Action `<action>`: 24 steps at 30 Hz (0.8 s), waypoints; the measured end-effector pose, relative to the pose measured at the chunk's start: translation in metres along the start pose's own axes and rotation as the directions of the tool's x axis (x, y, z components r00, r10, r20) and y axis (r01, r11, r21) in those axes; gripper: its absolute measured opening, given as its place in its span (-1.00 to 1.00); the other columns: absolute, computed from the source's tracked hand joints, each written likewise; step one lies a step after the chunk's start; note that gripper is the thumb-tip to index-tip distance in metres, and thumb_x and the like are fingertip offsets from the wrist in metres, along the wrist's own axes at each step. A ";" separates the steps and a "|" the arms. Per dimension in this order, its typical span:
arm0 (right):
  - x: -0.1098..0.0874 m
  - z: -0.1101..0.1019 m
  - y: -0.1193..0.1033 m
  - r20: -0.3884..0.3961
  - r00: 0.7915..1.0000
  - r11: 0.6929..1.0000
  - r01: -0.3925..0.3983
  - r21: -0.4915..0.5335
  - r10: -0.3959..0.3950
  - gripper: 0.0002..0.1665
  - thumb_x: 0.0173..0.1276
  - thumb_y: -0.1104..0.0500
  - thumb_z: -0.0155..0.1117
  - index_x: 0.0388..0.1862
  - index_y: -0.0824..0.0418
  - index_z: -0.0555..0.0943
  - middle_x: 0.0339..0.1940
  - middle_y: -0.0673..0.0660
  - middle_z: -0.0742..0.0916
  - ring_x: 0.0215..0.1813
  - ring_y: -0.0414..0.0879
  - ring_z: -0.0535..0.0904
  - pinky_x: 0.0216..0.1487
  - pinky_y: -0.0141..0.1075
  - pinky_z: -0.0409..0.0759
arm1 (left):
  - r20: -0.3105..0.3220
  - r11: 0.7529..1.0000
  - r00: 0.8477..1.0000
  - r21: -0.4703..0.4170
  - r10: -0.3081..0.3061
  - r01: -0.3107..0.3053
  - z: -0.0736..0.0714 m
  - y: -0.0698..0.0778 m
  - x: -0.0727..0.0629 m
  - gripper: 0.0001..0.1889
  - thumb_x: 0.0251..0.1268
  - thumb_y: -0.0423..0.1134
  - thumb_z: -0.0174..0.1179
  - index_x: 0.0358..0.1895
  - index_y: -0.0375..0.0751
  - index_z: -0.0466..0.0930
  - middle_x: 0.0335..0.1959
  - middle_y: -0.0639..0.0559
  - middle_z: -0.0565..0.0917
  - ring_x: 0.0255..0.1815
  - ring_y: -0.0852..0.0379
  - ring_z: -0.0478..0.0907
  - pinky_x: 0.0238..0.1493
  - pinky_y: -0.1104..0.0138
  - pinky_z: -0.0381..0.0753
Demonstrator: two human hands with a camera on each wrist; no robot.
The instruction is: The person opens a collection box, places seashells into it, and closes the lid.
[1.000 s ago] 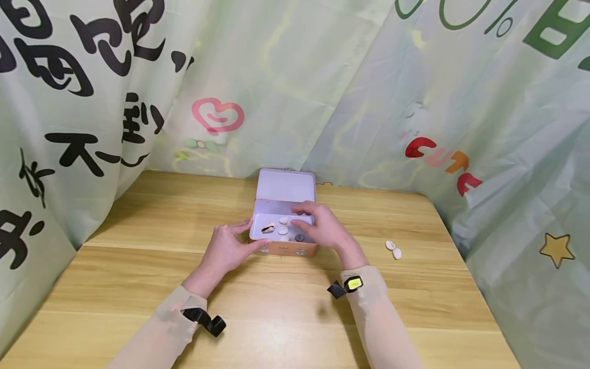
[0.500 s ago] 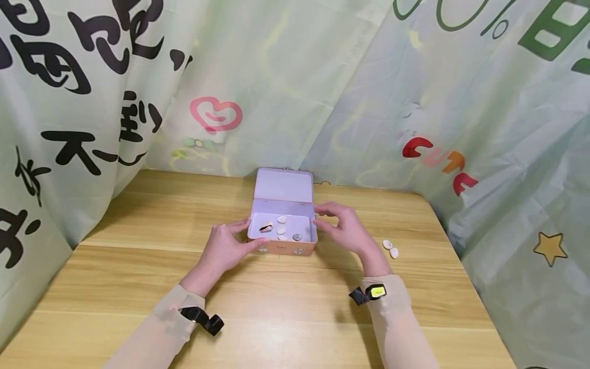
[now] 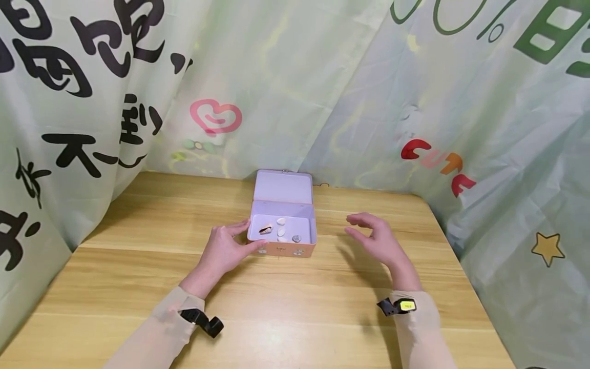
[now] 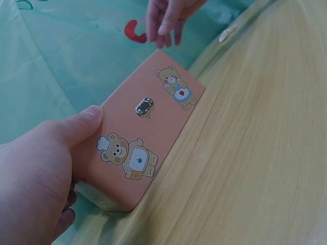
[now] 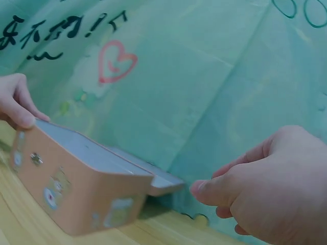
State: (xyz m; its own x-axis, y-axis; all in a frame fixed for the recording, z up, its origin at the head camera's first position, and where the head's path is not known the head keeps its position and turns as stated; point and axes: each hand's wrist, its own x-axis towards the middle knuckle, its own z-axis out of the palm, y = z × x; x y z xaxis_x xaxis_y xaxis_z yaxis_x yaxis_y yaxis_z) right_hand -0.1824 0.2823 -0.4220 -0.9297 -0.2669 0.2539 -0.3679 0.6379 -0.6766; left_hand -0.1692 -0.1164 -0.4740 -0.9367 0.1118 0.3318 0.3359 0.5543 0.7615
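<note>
An orange tin box (image 3: 288, 249) with a lilac inside stands on the table, its lid (image 3: 283, 186) thrown back. My left hand (image 3: 223, 251) grips its front left corner, thumb on the front wall (image 4: 127, 92) near a bear print. On the box floor lie a brown-and-white shell (image 3: 266, 228), a few small white shells (image 3: 281, 221) and a dark round piece (image 3: 296, 239). Away to the right, my right hand (image 3: 380, 243) hovers over the table with loosely bent fingers and nothing visible in them. It hides two white pieces in the head view; the left wrist view shows something white (image 4: 227, 33) there.
The wooden table (image 3: 286, 318) is bounded by a printed curtain (image 3: 286, 92) right behind the box lid, and by more curtain at both sides. A black camera strap sits on each wrist.
My right hand has left the inside of the box and moved out to the right, past the box's right wall. My left hand keeps its hold on the corner.
</note>
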 end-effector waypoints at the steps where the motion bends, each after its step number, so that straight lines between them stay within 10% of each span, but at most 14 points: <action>1: -0.003 -0.003 0.003 -0.005 1.000 1.000 -0.010 0.001 0.010 -0.62 0.52 0.21 0.42 0.23 0.33 0.69 0.14 0.31 0.77 0.21 0.24 0.66 0.31 0.21 0.51 | 0.000 1.000 1.000 0.003 0.000 0.000 0.000 0.000 0.000 -0.12 0.03 0.25 0.63 0.25 -0.39 0.66 0.24 -0.17 0.66 0.18 -0.25 0.68 -0.59 0.25 0.39; 6: -0.018 -0.017 0.019 -0.031 0.999 0.999 -0.033 -0.014 0.032 -0.59 0.53 0.21 0.41 0.26 0.35 0.66 0.16 0.33 0.75 0.23 0.28 0.63 0.32 0.23 0.47 | 0.006 1.000 1.000 0.012 -0.019 0.019 0.000 0.000 -0.001 -0.12 0.04 0.25 0.62 0.26 -0.37 0.66 0.25 -0.15 0.65 -0.46 -0.03 0.63 -0.61 0.24 0.35; 15: -0.041 -0.034 0.049 -0.114 0.986 0.990 -0.129 -0.052 0.122 -0.54 0.51 0.12 0.45 0.27 0.33 0.67 0.18 0.31 0.75 0.23 0.21 0.60 0.27 0.14 0.45 | 0.003 1.000 1.000 0.006 -0.017 0.017 -0.001 0.003 0.000 -0.14 0.02 0.21 0.65 0.25 -0.37 0.66 0.23 -0.17 0.66 -0.63 0.15 0.32 -0.62 0.25 0.33; 24: -0.059 -0.042 0.074 -0.103 0.973 0.973 -0.214 -0.086 0.205 -0.46 0.46 0.14 0.50 0.28 0.41 0.64 0.18 0.39 0.74 0.24 0.28 0.60 0.29 0.00 0.52 | 0.014 1.000 1.000 0.006 -0.023 0.023 -0.001 0.003 0.000 -0.12 0.03 0.24 0.63 0.27 -0.38 0.65 0.25 -0.18 0.64 -0.63 0.20 0.44 -0.62 0.24 0.34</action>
State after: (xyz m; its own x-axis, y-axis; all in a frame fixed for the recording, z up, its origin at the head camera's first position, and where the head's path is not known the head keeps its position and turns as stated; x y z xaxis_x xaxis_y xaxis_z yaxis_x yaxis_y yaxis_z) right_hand -0.1556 0.3759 -0.4579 -0.9822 -0.0543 0.1798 -0.1604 0.7401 -0.6531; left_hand -0.1682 -0.1158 -0.4709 -0.9455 0.1108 0.3060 0.3137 0.5613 0.7658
